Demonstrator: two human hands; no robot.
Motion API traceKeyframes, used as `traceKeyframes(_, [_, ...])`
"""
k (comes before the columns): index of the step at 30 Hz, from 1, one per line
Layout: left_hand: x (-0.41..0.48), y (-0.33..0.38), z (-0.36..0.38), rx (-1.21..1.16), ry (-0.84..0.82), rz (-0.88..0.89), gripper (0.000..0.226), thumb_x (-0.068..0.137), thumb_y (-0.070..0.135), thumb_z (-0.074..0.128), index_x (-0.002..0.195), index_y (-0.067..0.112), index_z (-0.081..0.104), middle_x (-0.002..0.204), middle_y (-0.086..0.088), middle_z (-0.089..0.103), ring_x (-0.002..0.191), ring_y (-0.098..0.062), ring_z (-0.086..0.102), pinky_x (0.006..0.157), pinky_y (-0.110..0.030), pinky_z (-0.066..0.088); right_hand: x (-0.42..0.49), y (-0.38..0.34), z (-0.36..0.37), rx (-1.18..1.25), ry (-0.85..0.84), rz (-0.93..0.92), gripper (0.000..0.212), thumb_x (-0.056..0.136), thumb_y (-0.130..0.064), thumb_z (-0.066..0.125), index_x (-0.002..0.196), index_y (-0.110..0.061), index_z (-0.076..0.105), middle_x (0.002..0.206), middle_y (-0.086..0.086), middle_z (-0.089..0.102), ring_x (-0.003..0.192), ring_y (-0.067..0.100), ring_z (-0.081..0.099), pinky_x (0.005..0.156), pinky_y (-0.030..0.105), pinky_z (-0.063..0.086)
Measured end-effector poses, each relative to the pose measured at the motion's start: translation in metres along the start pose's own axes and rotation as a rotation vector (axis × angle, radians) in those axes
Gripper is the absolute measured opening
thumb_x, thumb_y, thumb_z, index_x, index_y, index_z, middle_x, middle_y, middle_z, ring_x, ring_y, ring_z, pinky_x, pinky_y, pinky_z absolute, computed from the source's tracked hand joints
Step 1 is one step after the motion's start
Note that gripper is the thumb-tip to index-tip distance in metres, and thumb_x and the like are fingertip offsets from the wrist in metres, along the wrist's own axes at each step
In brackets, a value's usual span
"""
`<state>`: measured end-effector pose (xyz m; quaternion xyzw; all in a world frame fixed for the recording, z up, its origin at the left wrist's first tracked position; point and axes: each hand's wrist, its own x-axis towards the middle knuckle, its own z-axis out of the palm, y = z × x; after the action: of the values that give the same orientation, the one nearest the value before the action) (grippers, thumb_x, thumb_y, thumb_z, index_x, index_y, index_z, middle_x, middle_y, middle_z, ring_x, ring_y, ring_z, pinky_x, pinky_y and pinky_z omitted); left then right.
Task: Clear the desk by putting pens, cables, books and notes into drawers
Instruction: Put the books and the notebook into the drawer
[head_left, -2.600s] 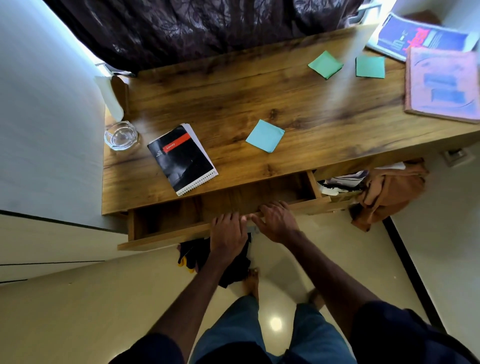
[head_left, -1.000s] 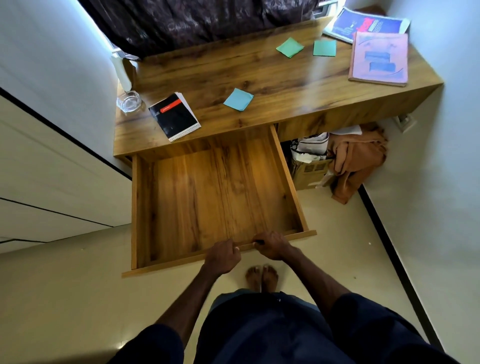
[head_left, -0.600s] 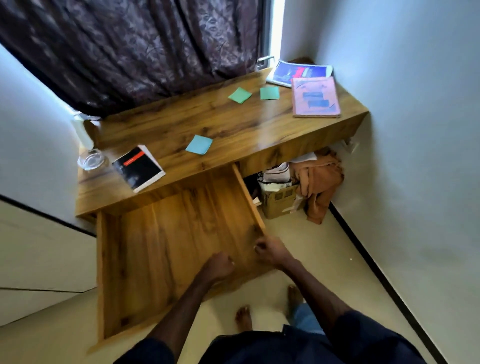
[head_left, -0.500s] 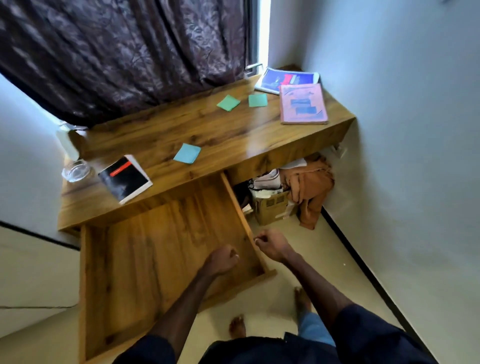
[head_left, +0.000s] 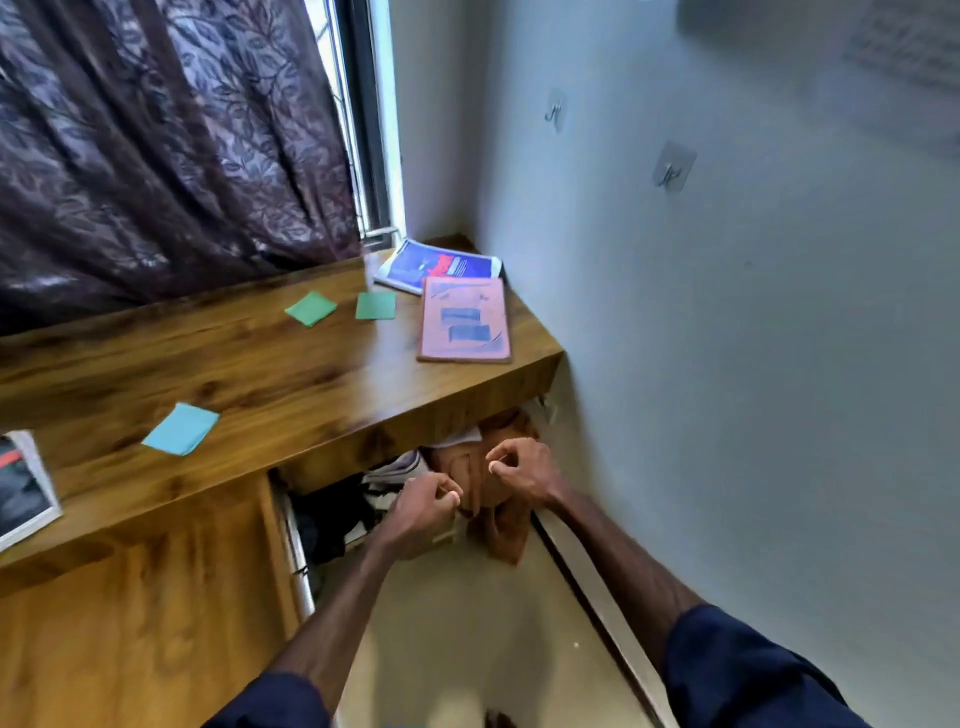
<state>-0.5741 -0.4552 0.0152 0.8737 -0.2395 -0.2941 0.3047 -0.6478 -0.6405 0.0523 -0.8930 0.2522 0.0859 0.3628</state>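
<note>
left hand (head_left: 421, 512), right hand (head_left: 522, 467) curled, drawer (head_left: 130, 623) open

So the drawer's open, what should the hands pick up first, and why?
Probably reach the right hand up to the pink book at the right end of the desk. Both it and the left hand are curled and hold nothing, the book lies closest above them, and the drawer stands pulled out, ready to take it.
</note>
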Motion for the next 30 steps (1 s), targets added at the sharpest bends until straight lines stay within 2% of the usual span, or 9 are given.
traceKeyframes(4, [0.043,0.029,-0.011,0.05,0.033,0.023,0.018,0.093,0.021,0.06,0.098,0.023,0.077,0.101,0.006,0.074,0.092,-0.012,0.068,0.084,-0.032,0.058,0.04,-0.002,-0.039,0.004,0.032,-0.047,0.022,0.09,-0.025,0.067,0.109,-0.021,0.078,0.112,-0.002,0.076,0.104,0.014,0.069,0.082,0.016,0.044])
traceKeyframes(7, [0.071,0.037,-0.027,0.032,0.064,-0.003,0.019,0.097,0.023,0.06,0.104,0.019,0.077,0.1,0.004,0.075,0.09,-0.012,0.07,0.081,-0.036,0.062,0.071,-0.008,-0.055,0.019,0.016,-0.095,0.022,0.092,-0.024,0.066,0.111,-0.019,0.077,0.114,0.0,0.075,0.106,0.015,0.069,0.085,0.017,0.045])
traceKeyframes(10, [0.097,0.034,-0.043,0.029,0.081,-0.01,0.019,0.098,0.026,0.061,0.106,0.019,0.076,0.099,0.002,0.076,0.09,-0.013,0.071,0.084,-0.039,0.061,0.099,-0.014,-0.062,0.019,-0.017,-0.127,0.024,0.094,-0.025,0.066,0.114,-0.017,0.076,0.118,0.002,0.074,0.109,0.016,0.067,0.089,0.021,0.047])
traceKeyframes(14, [0.137,0.027,-0.066,0.005,0.11,-0.039,0.018,0.097,0.022,0.062,0.105,0.017,0.076,0.099,0.0,0.077,0.089,-0.013,0.072,0.083,-0.035,0.061,0.144,-0.025,-0.067,0.026,-0.062,-0.13,0.029,0.096,-0.025,0.064,0.119,-0.012,0.073,0.122,0.007,0.072,0.112,0.02,0.067,0.099,0.032,0.053])
traceKeyframes(17, [0.176,0.023,-0.087,-0.003,0.112,-0.067,0.017,0.093,0.02,0.062,0.099,0.019,0.078,0.095,0.002,0.077,0.087,-0.015,0.072,0.083,-0.035,0.06,0.184,-0.037,-0.072,0.045,-0.061,-0.145,0.027,0.096,-0.022,0.064,0.119,-0.009,0.072,0.121,0.008,0.072,0.111,0.02,0.067,0.098,0.034,0.055])
traceKeyframes(20, [0.218,0.024,-0.12,-0.01,0.099,-0.081,0.018,0.094,0.02,0.062,0.101,0.015,0.077,0.096,-0.002,0.077,0.088,-0.022,0.073,0.085,-0.041,0.061,0.229,-0.057,-0.08,0.031,-0.043,-0.125,0.026,0.093,-0.02,0.066,0.115,-0.009,0.075,0.117,0.008,0.074,0.109,0.021,0.068,0.098,0.036,0.055])
traceKeyframes(25, [0.294,0.019,-0.177,-0.001,0.17,-0.121,0.021,0.09,0.02,0.06,0.1,0.017,0.078,0.1,-0.006,0.078,0.095,-0.027,0.073,0.086,-0.04,0.058,0.312,-0.091,-0.09,0.007,-0.01,-0.079,0.023,0.089,-0.019,0.065,0.106,-0.012,0.079,0.11,0.006,0.077,0.105,0.019,0.07,0.088,0.026,0.051])
traceKeyframes(30, [0.364,0.008,-0.218,-0.036,0.252,-0.185,0.023,0.088,0.013,0.059,0.101,0.014,0.078,0.106,-0.01,0.077,0.106,-0.029,0.07,0.091,-0.037,0.055,0.384,-0.106,-0.084,-0.045,-0.041,-0.029,0.024,0.088,-0.016,0.064,0.106,-0.01,0.078,0.113,0.007,0.076,0.109,0.023,0.068,0.088,0.025,0.047])
